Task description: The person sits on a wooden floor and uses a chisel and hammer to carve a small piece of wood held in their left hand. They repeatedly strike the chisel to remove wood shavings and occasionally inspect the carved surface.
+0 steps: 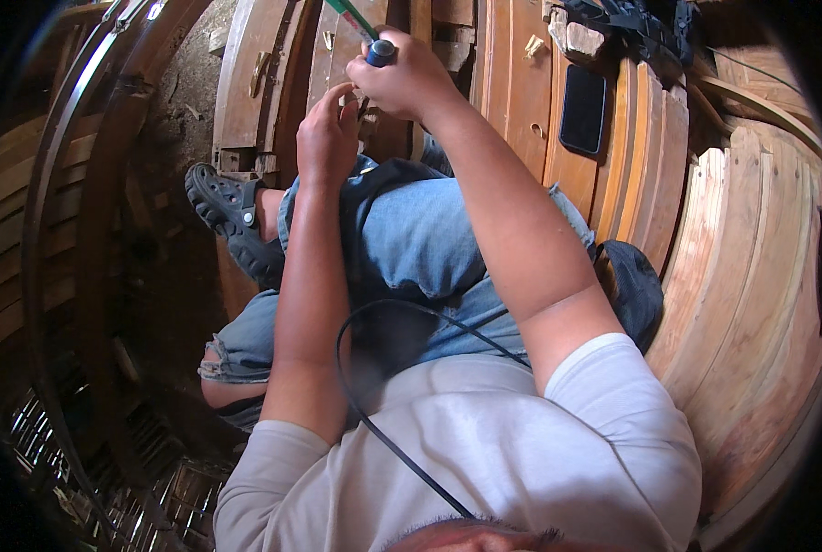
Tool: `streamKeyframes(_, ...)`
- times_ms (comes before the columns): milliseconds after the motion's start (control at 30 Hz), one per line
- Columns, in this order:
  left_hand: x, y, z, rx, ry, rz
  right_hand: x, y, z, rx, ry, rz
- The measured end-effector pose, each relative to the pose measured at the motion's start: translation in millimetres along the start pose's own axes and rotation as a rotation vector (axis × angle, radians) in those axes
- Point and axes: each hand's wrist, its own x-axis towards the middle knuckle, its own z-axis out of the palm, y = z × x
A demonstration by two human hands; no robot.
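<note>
My right hand is closed round a tool with a blue, round-ended handle. The rest of that tool is hidden by the fingers, so its kind cannot be made out. A slim green stick-like thing runs from beside the blue end toward the top edge. Close below and left of it, my left hand has its fingers curled, their tips almost touching the right hand. Something thin and dark shows between the two hands, too small to name. Both hands are over wooden boards, beyond my crossed legs.
A black phone lies on the brown boards at right. Beyond it are a dark strapped bundle and a wood chunk. Curled shavings are scattered about. Pale planks line the right side. A black cable loops over my shirt.
</note>
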Motion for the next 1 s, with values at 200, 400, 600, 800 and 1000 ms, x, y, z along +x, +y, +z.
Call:
streamKeyframes(200, 0, 1, -2, -0.045, -0.019, -0.082, -6, 10, -2, 0.081, -0.04, -0.096)
streamKeyframes(400, 18, -110, -15, -0.445, 0.182, -0.394, -15, 35, -18, 0.028, -0.162, -0.038)
streamKeyframes(600, 21, -93, -23, -0.696, 0.141, -0.384, -15, 29, -6, 0.092, -0.057, -0.099)
streamKeyframes(800, 22, -71, -37, -0.968, 0.193, -0.509, 1, 22, -16, 0.275, 0.126, -0.011)
streamKeyframes(1000, 21, -78, -42, -1.301, 0.199, -0.525, 8, 12, -18, 0.331, 0.083, 0.226)
